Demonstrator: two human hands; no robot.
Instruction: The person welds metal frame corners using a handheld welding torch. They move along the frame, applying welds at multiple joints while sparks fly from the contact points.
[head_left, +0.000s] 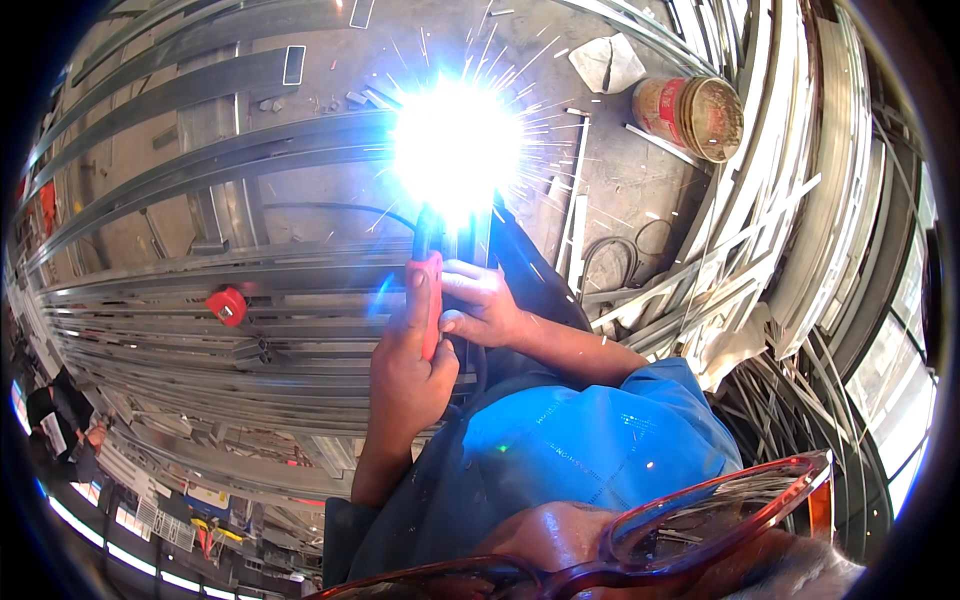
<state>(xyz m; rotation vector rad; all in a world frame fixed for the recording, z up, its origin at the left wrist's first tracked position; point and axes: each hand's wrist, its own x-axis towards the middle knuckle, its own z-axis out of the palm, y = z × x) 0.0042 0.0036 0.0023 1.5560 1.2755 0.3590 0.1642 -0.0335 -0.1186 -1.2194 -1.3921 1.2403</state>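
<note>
My left hand (408,375) is closed around the red handle (434,290) of a welding torch or electrode holder, one finger stretched along it. Beyond the handle, a dazzling white-blue welding arc (458,145) throws sparks and hides the tool's tip and the joint. My right hand (485,305) reaches in from the right. Its bent fingers lie across a metal tube (468,240) that runs toward the glare, with the fingertips close beside the handle. Long grey metal profiles (220,155) stretch leftward from the bright spot.
A red tape measure (227,306) rests on the parallel profiles to the left. On the floor at the far right are a dirty bucket (660,112) on its side, a pale scrap sheet (607,65) and a coiled cable (612,262). Metal strips (790,220) pile up at right. Another person (65,425) is far left.
</note>
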